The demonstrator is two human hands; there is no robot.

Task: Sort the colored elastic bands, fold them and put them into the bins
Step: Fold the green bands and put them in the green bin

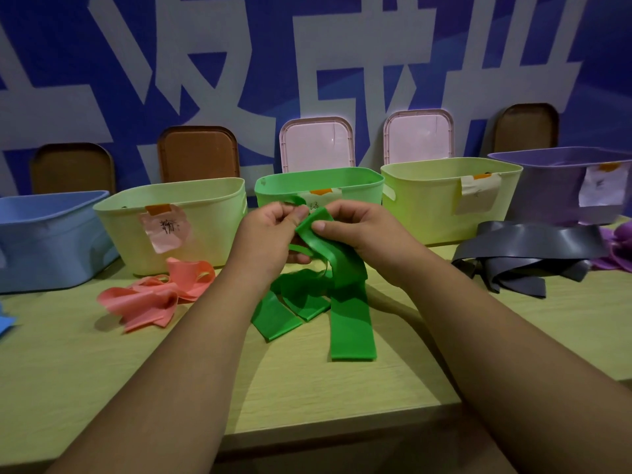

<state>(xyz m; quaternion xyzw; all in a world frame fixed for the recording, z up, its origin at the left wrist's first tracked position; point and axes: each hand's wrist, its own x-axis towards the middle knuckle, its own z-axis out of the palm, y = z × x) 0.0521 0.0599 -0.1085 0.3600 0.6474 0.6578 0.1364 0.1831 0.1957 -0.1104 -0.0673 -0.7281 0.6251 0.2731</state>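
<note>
Green elastic band was pinched at its upper end between the left hand and the right hand, thumbs and fingers curled on it, while its long tail trailed down onto the counter below them. Other green bands lay loose under the hands. Sorting looked largely done: pink bands were heaped to the left of the hands, black bands to the right, and purple bands beyond those. Folding seemed barely begun, and whether anything lay inside the green bin just behind the hands could not be told.
</note>
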